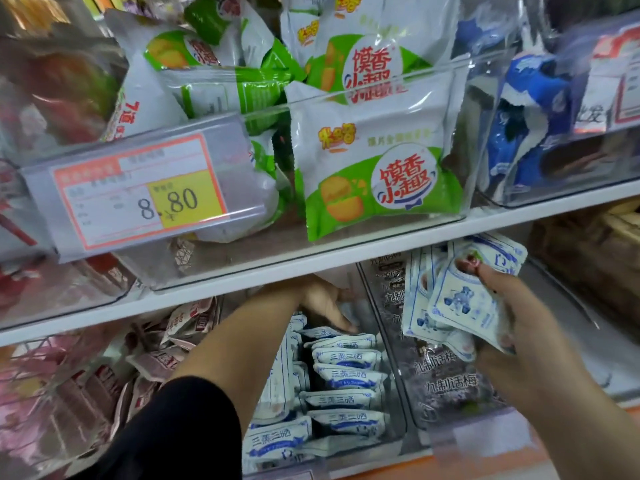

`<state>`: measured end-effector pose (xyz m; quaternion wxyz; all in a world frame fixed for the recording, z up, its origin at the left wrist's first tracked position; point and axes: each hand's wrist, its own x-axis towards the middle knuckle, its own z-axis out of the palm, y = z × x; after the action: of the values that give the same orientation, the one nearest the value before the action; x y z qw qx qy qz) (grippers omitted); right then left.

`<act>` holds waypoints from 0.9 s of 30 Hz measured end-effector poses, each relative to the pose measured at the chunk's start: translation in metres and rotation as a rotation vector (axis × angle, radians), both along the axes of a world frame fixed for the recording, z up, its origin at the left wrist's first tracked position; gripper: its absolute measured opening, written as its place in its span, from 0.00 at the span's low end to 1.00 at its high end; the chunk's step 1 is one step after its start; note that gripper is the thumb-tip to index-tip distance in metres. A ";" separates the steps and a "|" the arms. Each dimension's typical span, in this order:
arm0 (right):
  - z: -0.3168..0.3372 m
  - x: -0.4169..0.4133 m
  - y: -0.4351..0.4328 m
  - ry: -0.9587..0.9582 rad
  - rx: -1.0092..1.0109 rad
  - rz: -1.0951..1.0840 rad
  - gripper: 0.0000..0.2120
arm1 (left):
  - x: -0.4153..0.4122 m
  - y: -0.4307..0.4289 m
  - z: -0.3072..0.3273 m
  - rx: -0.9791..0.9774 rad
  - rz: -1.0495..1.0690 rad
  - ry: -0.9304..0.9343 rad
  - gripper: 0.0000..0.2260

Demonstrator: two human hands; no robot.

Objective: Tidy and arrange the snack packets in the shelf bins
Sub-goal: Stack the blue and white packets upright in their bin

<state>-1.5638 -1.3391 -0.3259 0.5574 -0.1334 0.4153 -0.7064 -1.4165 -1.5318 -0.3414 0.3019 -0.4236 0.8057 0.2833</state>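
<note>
Right hand (512, 306) clutches packets (464, 303), lower right. Left hand (325, 306), fingers loose, probes the bin (396, 403). Probably light, slippery: pinch edges.

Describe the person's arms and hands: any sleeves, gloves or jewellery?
Both hands are bare: the left hand and right hand show no gloves, rings or watch. A black sleeve covers the left arm down to about the elbow; the right forearm is uncovered wherever it shows.
</note>
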 end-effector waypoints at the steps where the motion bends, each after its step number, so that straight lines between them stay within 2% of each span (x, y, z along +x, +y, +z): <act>1: 0.001 0.001 0.000 -0.003 0.009 0.002 0.09 | 0.000 -0.001 -0.002 -0.001 -0.002 -0.012 0.35; 4: 0.006 0.004 -0.001 0.017 0.023 0.011 0.08 | 0.000 -0.001 -0.005 -0.017 -0.009 -0.026 0.37; 8: 0.005 0.006 -0.002 0.027 0.046 -0.009 0.14 | 0.000 -0.003 -0.009 -0.002 0.024 -0.023 0.38; 15: 0.009 0.008 0.000 0.021 0.031 0.014 0.14 | 0.000 -0.005 -0.015 -0.023 0.018 -0.056 0.41; 22: 0.007 0.005 0.001 0.032 0.066 0.009 0.13 | 0.001 -0.006 -0.017 -0.004 0.066 -0.058 0.40; 27: 0.005 0.003 0.001 0.040 0.079 0.017 0.16 | 0.000 -0.007 -0.017 -0.010 0.052 -0.095 0.39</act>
<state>-1.5605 -1.3380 -0.3206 0.5599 -0.1290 0.4528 -0.6818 -1.4163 -1.5389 -0.3588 0.3304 -0.4590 0.7804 0.2667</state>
